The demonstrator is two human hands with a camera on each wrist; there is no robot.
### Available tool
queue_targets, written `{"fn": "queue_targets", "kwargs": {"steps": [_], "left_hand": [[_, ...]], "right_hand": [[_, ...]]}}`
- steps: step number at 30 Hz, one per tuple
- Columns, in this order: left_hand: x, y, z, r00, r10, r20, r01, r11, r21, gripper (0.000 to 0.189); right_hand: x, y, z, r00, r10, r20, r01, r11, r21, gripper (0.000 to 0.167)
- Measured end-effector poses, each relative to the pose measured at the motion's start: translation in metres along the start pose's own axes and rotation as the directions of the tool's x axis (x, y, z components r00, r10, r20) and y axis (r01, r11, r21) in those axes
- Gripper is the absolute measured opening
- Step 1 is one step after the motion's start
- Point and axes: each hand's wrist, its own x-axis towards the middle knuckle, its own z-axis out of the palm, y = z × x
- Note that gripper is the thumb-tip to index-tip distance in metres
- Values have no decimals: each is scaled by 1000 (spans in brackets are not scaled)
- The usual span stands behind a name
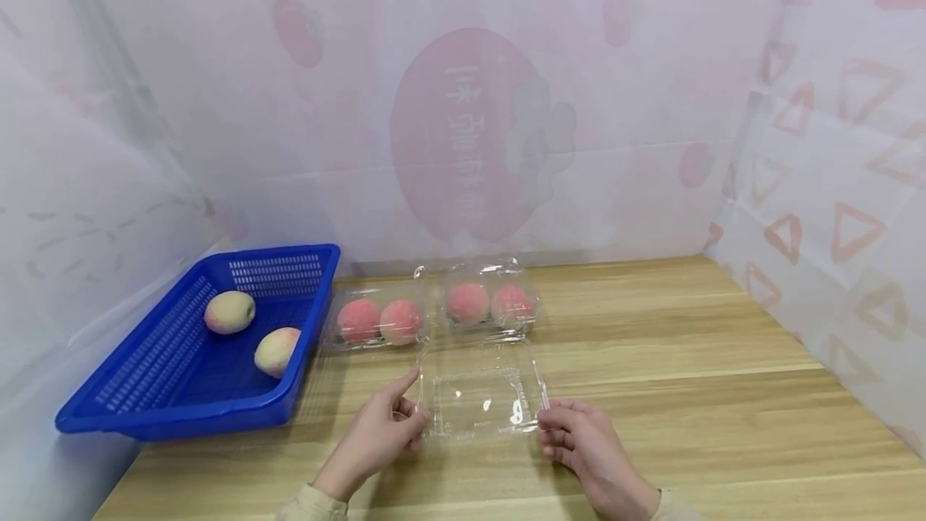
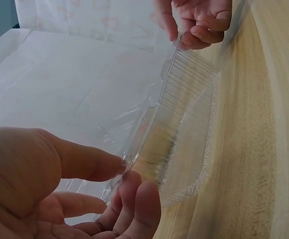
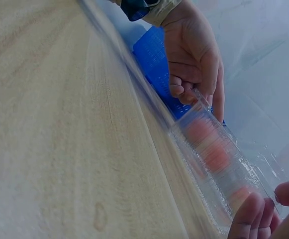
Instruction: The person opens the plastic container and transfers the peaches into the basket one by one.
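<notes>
A clear plastic fruit box (image 1: 481, 400) with nothing in it is held at the front of the table between both hands. My left hand (image 1: 379, 432) pinches its left rim between thumb and fingers, with the index finger stretched out in the head view. At the opposite side, my right hand (image 1: 589, 449) grips the right rim with thumb and fingertips. The left wrist view shows the box's ribbed wall (image 2: 186, 84) close over the wood. Just behind it stand two more clear boxes, each with two pink peaches: one pair (image 1: 379, 322) at left, the other (image 1: 492, 305) at right.
On the left, a blue plastic basket (image 1: 181, 411) contains two pale peaches (image 1: 230, 312). The wooden table (image 1: 687, 392) stretches to the right. White printed sheets (image 1: 637, 103) hang behind the table and along its sides.
</notes>
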Motion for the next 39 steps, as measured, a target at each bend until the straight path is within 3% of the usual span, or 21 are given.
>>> {"fn": "queue_targets", "kwargs": {"steps": [12, 20, 27, 32, 39], "left_hand": [[4, -3, 1, 1000, -1, 7, 0, 1000, 26, 66], [4, -4, 7, 1000, 11, 28, -10, 999, -34, 66], [3, -2, 16, 997, 37, 72, -31, 997, -71, 66], [4, 4, 20, 995, 76, 64, -70, 993, -90, 67], [11, 20, 28, 987, 147, 63, -140, 985, -99, 69]], "right_hand": [[4, -4, -2, 1000, 12, 13, -12, 999, -43, 26], [5, -7, -7, 999, -41, -32, 37, 994, -104, 22], [6, -17, -28, 995, -74, 68, 85, 978, -189, 16], [2, -24, -42, 985, -86, 147, 119, 965, -232, 15], [-3, -38, -58, 982, -52, 180, 102, 954, -283, 18]]}}
